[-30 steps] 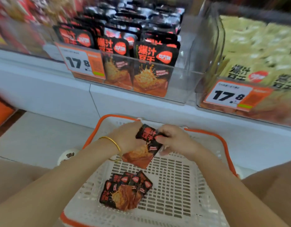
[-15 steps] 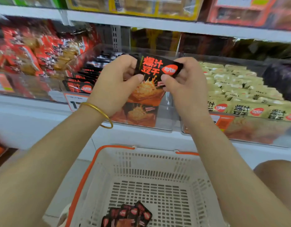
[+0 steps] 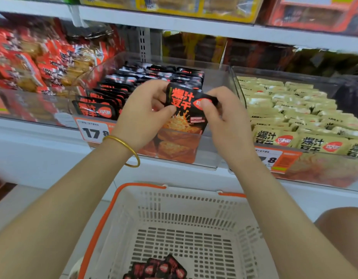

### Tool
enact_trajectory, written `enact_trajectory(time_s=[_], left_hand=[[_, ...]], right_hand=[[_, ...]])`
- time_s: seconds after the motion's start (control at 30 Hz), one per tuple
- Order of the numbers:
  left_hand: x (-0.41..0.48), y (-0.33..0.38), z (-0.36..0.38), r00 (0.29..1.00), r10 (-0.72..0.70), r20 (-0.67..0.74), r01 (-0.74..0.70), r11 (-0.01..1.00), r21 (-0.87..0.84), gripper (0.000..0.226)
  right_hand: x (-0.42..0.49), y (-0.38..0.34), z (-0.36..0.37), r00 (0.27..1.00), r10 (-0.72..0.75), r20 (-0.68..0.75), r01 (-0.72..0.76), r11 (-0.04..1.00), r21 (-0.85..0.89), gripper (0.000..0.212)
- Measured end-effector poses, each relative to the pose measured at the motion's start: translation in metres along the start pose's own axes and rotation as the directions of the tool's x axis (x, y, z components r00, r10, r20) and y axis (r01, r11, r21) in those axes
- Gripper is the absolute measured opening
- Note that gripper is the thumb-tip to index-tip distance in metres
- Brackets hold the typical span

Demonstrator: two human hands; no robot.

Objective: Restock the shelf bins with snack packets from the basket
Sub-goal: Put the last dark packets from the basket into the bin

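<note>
Shop shelving, white, clear bins in a row under an upper shelf [image 3: 194,27]. Black snack packet [image 3: 186,109] held upright just above the front of the middle bin [image 3: 210,154], beside rows of like black packets [image 3: 133,85] standing inside. Pinched at the top edge from both sides: left hand [image 3: 146,117] with thumb and fingers curled on the left corner, right hand [image 3: 226,121] likewise on the right corner.

Judged light, thin and limp; glossy film, likely slippery. Contents probably crushable, so no squeezing at the belly. Best taken by the sealed top strip or side seams.

Next step, as a judgement: lower upright into the bare space along the bin's right side, label outward.

In the way: front wall of the bin, to be cleared from above; neighbouring standing packets, liable to topple if nudged.

Further out: price tag [image 3: 92,130] on the bin front, pale packets [image 3: 294,109] in the bin to the right, red packets [image 3: 33,63] to the left, gold bangle [image 3: 123,146] on the left wrist. Below, white basket [image 3: 174,208] with orange rim, a few spare packets [image 3: 160,268] at its near end.
</note>
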State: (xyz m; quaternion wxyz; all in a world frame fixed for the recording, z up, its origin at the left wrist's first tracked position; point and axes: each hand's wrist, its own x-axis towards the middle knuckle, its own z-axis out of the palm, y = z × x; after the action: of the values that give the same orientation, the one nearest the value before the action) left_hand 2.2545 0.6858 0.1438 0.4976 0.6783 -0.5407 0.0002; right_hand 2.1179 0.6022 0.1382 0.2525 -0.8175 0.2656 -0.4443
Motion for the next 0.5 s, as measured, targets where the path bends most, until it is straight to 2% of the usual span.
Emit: enact_trajectory(time_s=[0.07,0.17,0.27,0.37,0.5], left_hand=[[0.002,0.005,-0.001,0.999,0.036,-0.037,-0.037,0.999,-0.021,0.021],[0.003,-0.004,0.0,0.997,0.059,-0.046,-0.054,0.993,0.103,0.005],[0.001,-0.019,0.004,0.998,0.053,-0.018,-0.046,0.957,0.286,0.003],[-0.003,-0.026,0.006,0.997,0.065,-0.043,-0.039,0.891,0.451,0.009],[-0.008,-0.025,0.005,0.995,0.076,-0.059,-0.032,0.842,0.539,0.016]], right_hand=[[0.006,0.002,-0.003,0.999,-0.016,0.042,0.021,0.991,-0.132,0.01],[0.01,0.003,-0.002,0.988,0.045,0.147,-0.002,0.961,-0.278,0.015],[0.002,0.004,0.006,0.969,0.117,0.217,-0.039,0.942,-0.334,0.018],[-0.003,0.007,0.011,0.965,0.148,0.217,-0.059,0.927,-0.37,0.02],[-0.003,0.005,0.014,0.971,0.125,0.203,-0.045,0.932,-0.359,0.022]])
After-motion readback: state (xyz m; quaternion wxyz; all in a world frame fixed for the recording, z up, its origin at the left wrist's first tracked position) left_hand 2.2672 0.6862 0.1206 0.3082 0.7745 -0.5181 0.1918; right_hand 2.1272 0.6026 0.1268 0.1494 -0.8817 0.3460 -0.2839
